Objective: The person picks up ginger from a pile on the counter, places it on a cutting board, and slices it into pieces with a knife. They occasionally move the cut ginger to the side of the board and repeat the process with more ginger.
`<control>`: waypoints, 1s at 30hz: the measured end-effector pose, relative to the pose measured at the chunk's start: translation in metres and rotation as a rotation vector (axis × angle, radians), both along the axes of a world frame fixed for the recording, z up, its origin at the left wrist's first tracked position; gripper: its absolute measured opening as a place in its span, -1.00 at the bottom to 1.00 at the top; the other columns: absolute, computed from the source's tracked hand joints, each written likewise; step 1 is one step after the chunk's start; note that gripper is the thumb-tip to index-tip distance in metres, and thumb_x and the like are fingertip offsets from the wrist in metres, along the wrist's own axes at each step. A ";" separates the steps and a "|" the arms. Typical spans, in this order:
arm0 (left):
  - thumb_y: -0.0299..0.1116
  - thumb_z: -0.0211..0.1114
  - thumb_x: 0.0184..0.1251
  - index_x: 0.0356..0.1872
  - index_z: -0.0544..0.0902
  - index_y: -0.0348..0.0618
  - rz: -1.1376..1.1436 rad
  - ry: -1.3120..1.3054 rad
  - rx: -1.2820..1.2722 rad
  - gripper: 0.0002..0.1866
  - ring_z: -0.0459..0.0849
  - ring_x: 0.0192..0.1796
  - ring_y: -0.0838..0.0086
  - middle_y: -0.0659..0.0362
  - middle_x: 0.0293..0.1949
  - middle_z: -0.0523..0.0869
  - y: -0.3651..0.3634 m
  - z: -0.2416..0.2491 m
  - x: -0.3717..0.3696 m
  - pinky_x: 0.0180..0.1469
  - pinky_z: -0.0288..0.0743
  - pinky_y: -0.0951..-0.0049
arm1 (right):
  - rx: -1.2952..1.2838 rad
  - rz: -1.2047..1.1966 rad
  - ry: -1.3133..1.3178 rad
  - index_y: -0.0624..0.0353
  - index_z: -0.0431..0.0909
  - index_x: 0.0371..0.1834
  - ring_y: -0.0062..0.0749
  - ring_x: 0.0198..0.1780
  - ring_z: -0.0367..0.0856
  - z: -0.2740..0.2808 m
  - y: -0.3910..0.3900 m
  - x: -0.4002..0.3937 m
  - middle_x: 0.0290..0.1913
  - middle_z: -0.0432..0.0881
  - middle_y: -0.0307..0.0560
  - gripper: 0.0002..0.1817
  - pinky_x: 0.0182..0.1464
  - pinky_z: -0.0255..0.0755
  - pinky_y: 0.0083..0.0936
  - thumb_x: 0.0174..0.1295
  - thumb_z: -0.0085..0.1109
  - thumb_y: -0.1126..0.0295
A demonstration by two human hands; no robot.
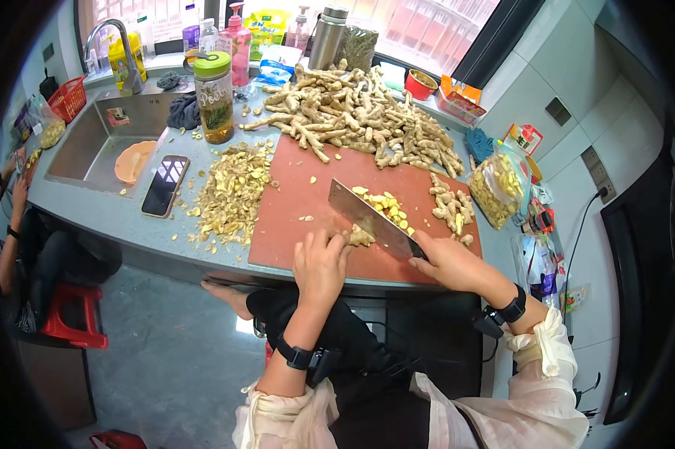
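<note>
My right hand point(451, 262) is wrapped round the handle of a cleaver point(371, 215), its broad blade slanting up and left over the red cutting board point(300, 209). Against the near side of the blade lies a piece of ginger point(362, 236). The curled fingers of my left hand point(322, 262) hold that piece at its left end; the fingertips are partly hidden. Just beyond the blade is a small heap of yellow ginger slices point(388, 206). Several knobbly ginger pieces point(450, 203) rest at the board's right side.
Behind the board rises a large pile of whole ginger point(352, 112). Left of it are dried-looking peelings or slices point(232, 191), a phone point(165, 185), a green-lidded bottle point(214, 97) and the sink point(90, 161). A filled plastic bag point(496, 191) stands right. Another person's arm point(11, 247) is far left.
</note>
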State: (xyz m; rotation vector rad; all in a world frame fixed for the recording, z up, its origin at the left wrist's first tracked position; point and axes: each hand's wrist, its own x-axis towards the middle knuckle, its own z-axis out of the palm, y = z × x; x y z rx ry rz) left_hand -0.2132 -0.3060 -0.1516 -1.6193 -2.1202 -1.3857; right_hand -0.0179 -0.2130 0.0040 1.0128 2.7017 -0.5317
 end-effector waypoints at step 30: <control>-0.31 0.52 0.18 -0.20 0.76 0.01 0.012 -0.021 0.010 -0.82 0.62 -0.12 0.27 0.24 -0.24 0.67 -0.003 -0.001 0.001 -0.07 0.40 0.23 | 0.008 -0.045 0.245 0.27 0.45 0.06 0.17 -0.17 0.63 -0.015 0.008 0.013 -0.20 0.62 0.28 -0.67 -0.10 0.45 -0.12 0.48 0.22 0.24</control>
